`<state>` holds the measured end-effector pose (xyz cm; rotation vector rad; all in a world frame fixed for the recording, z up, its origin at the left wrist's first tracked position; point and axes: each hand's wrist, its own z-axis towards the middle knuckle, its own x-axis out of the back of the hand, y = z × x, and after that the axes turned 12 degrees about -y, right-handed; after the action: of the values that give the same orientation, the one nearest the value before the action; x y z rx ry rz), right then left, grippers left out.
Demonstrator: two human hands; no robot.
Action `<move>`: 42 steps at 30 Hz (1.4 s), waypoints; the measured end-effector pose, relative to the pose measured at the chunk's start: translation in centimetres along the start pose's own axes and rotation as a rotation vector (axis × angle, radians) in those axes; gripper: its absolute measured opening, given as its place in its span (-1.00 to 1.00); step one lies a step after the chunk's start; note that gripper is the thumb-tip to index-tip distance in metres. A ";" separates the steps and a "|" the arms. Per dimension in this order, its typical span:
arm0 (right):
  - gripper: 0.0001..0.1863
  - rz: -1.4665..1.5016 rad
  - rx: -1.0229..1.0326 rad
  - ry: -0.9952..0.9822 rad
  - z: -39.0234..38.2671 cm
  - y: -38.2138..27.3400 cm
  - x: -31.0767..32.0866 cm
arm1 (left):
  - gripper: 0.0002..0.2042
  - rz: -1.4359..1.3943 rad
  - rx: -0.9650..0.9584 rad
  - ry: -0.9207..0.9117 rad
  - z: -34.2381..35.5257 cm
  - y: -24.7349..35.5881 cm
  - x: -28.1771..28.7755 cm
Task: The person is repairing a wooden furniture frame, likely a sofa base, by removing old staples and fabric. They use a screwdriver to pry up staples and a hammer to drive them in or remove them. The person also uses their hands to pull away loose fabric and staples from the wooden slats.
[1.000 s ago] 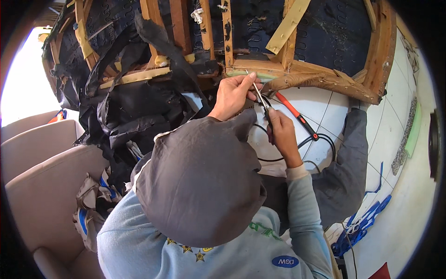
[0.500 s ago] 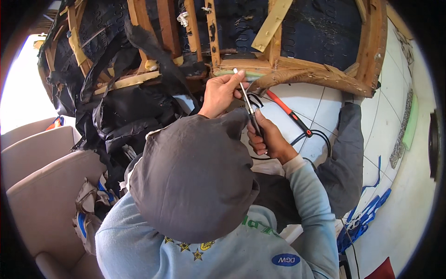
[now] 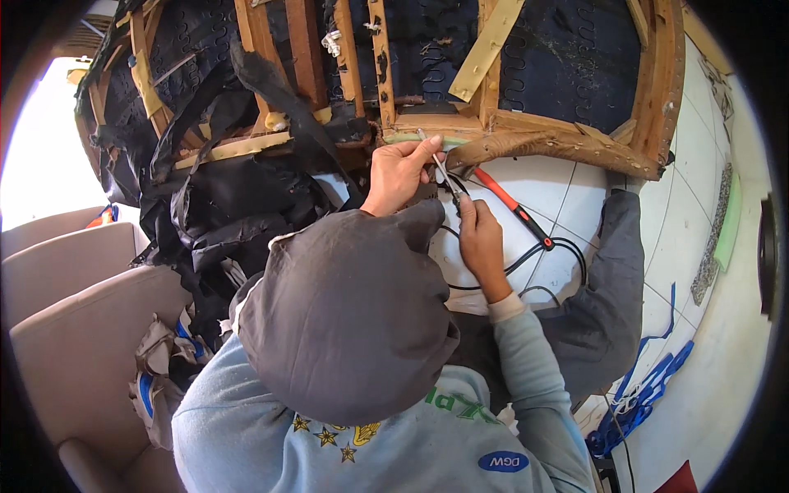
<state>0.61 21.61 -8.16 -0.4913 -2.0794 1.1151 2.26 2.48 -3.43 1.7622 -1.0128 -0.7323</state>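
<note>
My left hand is closed round the upper part of a slim metal tool at the lower rail of a wooden furniture frame. My right hand grips the tool's dark handle, below and to the right of the left. Just right of both hands, a red-and-black tool lies on the white tiles beside looped black cable. A pale green strip runs along the rail behind my left fingers; what the tool's tip touches is unclear.
Torn black fabric hangs from the frame on the left, near beige upholstered pieces. Grey-covered legs surround the work. Blue straps and a green foam strip lie at right.
Both hands shifted slightly left and back right with the tool. Since half a second ago my right hand has turned, so its curled fingers are now less visible and its back shows more.
</note>
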 end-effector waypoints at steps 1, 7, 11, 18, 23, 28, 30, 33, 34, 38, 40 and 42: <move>-0.32 -0.141 0.048 0.157 -0.3 -0.7 -0.8 | -0.60 -0.026 0.002 -0.002 0.0 0.0 -0.1; -0.20 0.921 -0.475 -0.687 1.2 1.5 -0.7 | -0.63 -0.036 0.052 -0.035 0.0 0.4 0.0; -0.24 0.996 -0.474 -0.817 1.8 1.1 1.3 | -0.54 0.050 0.039 -0.065 -0.3 0.6 0.8; -0.45 0.584 0.109 -0.156 -0.6 2.8 5.0 | -0.24 0.004 0.053 -0.144 -0.9 0.5 1.8; -0.56 -0.176 0.114 -0.121 -0.7 5.1 8.4 | -0.25 0.004 0.050 -0.139 -0.3 -0.8 1.9; -0.60 -0.438 0.191 0.016 1.8 9.4 9.3 | -0.26 0.001 0.012 -0.114 0.5 -1.1 1.7; -0.58 -0.665 0.273 0.221 2.1 7.3 9.2 | -0.27 -0.020 0.000 -0.116 0.4 -1.3 1.8; -0.52 -0.767 0.202 0.174 2.5 8.0 9.9 | -0.21 -0.004 -0.015 -0.123 -0.1 -1.1 1.5; -0.53 -0.707 0.119 0.079 2.9 9.4 10.2 | -0.18 -0.037 -0.011 -0.122 -0.4 -1.1 1.5; -0.63 -0.525 -0.065 -0.159 1.1 8.3 10.0 | -0.10 -0.033 -0.023 -0.118 -0.6 -1.9 2.0; -0.65 -0.413 -0.176 -0.188 -0.8 6.8 9.6 | -0.12 0.006 -0.042 -0.119 -0.7 -2.4 2.4; -0.64 -0.399 -0.153 -0.146 -3.4 7.8 9.6 | -0.15 0.019 -0.040 -0.136 -0.9 -2.5 2.1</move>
<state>-3.34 33.73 -9.40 -0.0564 -2.2714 0.7813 4.82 1.58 -5.48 1.6837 -1.0964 -0.8635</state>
